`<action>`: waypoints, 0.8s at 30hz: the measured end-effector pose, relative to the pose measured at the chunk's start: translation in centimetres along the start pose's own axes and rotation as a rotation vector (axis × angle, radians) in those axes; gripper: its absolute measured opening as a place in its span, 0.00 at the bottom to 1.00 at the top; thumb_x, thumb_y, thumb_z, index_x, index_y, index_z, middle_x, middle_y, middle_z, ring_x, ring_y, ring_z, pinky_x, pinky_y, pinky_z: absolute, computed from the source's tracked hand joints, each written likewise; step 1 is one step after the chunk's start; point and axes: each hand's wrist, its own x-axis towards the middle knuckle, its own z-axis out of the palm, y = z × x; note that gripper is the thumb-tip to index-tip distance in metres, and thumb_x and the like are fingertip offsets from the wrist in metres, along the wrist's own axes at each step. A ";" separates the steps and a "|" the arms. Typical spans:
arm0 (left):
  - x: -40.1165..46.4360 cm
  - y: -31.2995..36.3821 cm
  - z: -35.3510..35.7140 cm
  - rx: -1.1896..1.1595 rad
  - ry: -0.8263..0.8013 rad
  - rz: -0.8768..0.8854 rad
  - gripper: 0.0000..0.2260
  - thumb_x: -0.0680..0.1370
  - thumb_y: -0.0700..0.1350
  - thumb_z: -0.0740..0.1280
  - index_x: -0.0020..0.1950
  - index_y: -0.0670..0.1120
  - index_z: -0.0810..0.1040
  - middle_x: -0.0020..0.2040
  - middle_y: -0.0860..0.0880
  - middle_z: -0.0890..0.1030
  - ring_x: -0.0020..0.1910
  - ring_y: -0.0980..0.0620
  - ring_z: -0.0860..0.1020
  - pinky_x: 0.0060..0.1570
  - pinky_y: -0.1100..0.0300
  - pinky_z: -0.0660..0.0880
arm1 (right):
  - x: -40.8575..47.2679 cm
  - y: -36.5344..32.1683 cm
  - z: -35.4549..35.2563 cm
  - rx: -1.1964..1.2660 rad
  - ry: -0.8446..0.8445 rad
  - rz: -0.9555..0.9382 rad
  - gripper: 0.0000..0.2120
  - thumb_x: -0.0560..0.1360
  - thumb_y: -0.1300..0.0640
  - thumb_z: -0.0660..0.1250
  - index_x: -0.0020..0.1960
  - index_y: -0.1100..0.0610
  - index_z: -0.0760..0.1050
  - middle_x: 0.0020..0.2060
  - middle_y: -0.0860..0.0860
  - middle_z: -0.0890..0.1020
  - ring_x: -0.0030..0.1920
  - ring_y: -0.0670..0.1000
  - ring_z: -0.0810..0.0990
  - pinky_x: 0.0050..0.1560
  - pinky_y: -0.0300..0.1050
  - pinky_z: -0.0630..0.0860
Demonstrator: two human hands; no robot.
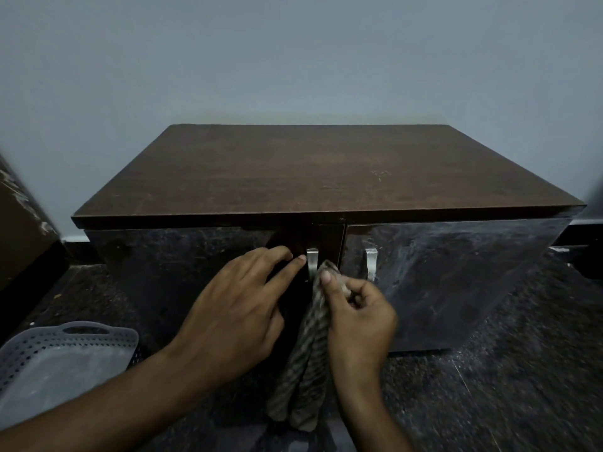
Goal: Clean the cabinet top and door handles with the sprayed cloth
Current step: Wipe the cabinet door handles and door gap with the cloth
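Observation:
A low dark wooden cabinet stands against the wall, its brown top [326,171] bare. Two metal door handles show on the front: the left handle [312,261] and the right handle [371,261]. My right hand [357,318] grips a striped grey-brown cloth [306,363] and holds its upper end against the left handle; the rest of the cloth hangs down. My left hand [235,308] rests with straight fingers on the left door [163,272], fingertips just left of that handle. The left door seems slightly ajar.
A grey perforated plastic basket [62,357] sits on the dark speckled floor at the lower left. A brown panel [23,223] leans at the far left edge. A plain grey wall [293,60] rises behind the cabinet.

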 end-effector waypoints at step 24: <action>-0.1 0.0 0.6 -0.220 0.095 -0.052 0.28 0.72 0.44 0.63 0.73 0.45 0.70 0.69 0.47 0.71 0.68 0.48 0.71 0.67 0.55 0.70 | 1.4 -0.1 2.8 -0.370 0.047 -0.830 0.05 0.74 0.72 0.69 0.47 0.65 0.80 0.44 0.55 0.82 0.45 0.53 0.80 0.49 0.43 0.77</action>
